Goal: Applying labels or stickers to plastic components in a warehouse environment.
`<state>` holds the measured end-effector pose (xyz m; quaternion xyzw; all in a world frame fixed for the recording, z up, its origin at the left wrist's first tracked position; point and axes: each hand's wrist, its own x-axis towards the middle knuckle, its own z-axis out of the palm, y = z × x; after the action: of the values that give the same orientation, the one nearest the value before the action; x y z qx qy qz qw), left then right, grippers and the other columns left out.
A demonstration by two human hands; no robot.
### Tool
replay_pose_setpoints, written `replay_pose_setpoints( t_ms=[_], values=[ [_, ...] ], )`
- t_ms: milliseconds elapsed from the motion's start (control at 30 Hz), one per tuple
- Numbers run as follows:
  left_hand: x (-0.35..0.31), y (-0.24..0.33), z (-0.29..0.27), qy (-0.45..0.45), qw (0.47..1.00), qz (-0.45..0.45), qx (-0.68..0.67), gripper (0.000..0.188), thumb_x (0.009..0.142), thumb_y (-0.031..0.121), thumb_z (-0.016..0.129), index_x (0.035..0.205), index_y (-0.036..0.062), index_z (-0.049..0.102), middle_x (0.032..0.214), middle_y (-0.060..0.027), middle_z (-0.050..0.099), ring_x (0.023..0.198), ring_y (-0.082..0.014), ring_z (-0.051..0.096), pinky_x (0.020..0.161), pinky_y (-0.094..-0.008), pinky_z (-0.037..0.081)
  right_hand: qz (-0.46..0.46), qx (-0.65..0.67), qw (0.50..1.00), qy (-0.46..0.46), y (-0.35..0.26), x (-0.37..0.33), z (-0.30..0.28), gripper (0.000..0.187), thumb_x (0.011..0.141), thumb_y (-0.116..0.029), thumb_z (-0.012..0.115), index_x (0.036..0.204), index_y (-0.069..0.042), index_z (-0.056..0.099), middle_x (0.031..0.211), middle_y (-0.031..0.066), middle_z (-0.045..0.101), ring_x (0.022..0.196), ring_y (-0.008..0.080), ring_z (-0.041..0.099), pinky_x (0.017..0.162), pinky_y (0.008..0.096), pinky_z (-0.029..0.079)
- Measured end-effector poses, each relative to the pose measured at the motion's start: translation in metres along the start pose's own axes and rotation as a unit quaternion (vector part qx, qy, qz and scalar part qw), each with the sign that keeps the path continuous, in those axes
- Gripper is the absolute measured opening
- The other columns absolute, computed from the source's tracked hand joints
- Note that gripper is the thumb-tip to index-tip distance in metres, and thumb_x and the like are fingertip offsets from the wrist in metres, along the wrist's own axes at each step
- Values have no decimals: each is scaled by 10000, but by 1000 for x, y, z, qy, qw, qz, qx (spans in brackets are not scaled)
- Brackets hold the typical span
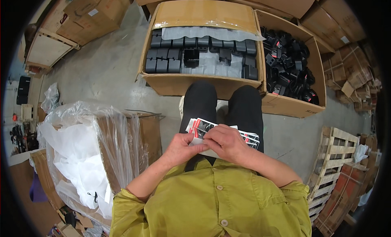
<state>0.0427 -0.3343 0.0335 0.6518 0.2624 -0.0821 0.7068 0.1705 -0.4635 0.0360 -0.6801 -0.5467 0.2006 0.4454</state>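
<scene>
Over my lap, my left hand point(182, 149) pinches a small white, black and red label point(199, 130) between thumb and fingers. Beside it, my right hand point(226, 141) has its fingers curled closed against the label's right edge, with the fingertips of both hands almost meeting. What exactly sits under the right fingertips is partly hidden. More labels of the same look, a loose fanned pile point(250, 139), lie on my right thigh, partly covered by my right hand. I sit with my knees close to an opened carton.
Ahead stands a carton point(195, 80) holding rows of black plastic parts point(163, 66). To its right, another carton point(291, 104) contains a heap of black pieces with red-marked labels point(287, 59). A plastic-lined box point(110, 143) is at my left, a wooden pallet point(336, 151) at my right.
</scene>
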Motion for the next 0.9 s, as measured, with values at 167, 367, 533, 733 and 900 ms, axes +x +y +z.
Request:
replay_pose_setpoints(
  t_ms=[167,367,533,733,900],
  values=[
    [-4,0,-1,10,1000,-11,9,196,721,155,686,834,3,634,697,16,601,643,-33,496,572,-222,427,0,0,1000,10,6,4,0,89,706,-79,609,758,-19,568,670,83,548,604,224,547,542,310,445],
    [-27,7,-17,169,934,-18,314,357,712,144,662,1013,-5,541,843,-108,581,688,-167,581,621,-283,471,224,97,967,69,19,-2,-15,19,755,-10,560,759,8,558,655,46,547,579,66,508,495,217,413],
    [-9,18,3,101,983,114,99,315,766,-9,553,1076,7,500,901,-56,549,846,-118,528,721,-244,445,89,-49,990,95,4,11,-3,47,697,-47,582,727,-56,546,654,79,524,616,263,525,522,338,429],
    [22,13,1,95,972,43,-212,286,760,-48,541,1042,-15,507,900,-50,562,858,-116,534,737,-240,443,44,14,996,71,0,17,-10,107,738,-81,588,825,-23,568,729,102,542,677,275,531,564,344,439],
    [37,23,-9,73,962,3,-264,186,758,-11,574,936,-4,521,804,-17,563,710,-73,514,653,-201,424,214,145,962,86,18,29,-26,86,768,-79,592,777,6,581,660,51,529,527,92,496,493,243,406]
  ],
)
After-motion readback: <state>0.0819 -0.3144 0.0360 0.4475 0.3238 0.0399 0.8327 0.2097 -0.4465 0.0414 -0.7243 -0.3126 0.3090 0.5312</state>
